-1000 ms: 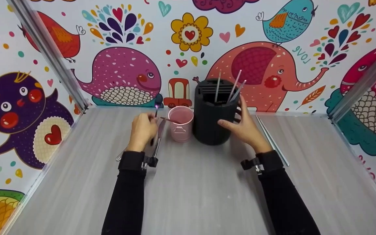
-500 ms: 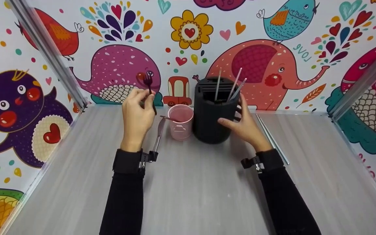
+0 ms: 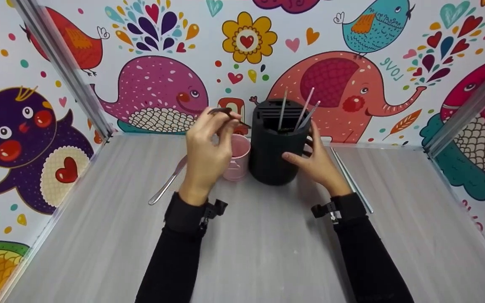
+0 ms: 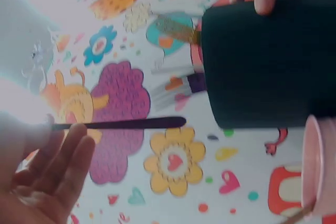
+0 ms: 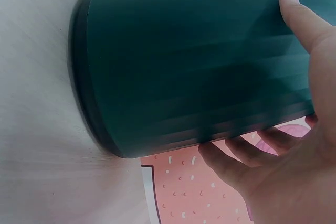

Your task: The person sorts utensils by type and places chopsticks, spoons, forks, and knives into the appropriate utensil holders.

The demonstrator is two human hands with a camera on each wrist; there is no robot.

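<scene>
With the left hand [image 3: 208, 153], pinching a dark fork [image 4: 126, 124] between thumb and fingers, holding it up off the table [image 3: 259, 252] and pointing its handle end toward the rim of a dark holder [image 3: 276, 162]. In the left wrist view, showing a narrow gap beyond that handle end, so lying near the holder without touching. In the head view, partly covering a pink bucket [image 3: 237, 167] with the same hand. With the right hand [image 3: 320, 164], clasping the holder firmly at its right side, pressing the thumb against the front and curling the other fingers along the side. Standing upright on the table just beside the bucket, with three slim sticks [image 3: 283, 109] leaning out of the holder's open top. Beside the left forearm, leaving a silver piece of cutlery [image 3: 166, 185] lying flat, hiding its upper end behind the hand. Beyond the right hand, having a pair of thin rods [image 3: 352, 181] lying on the table, well apart from the fork.
</scene>
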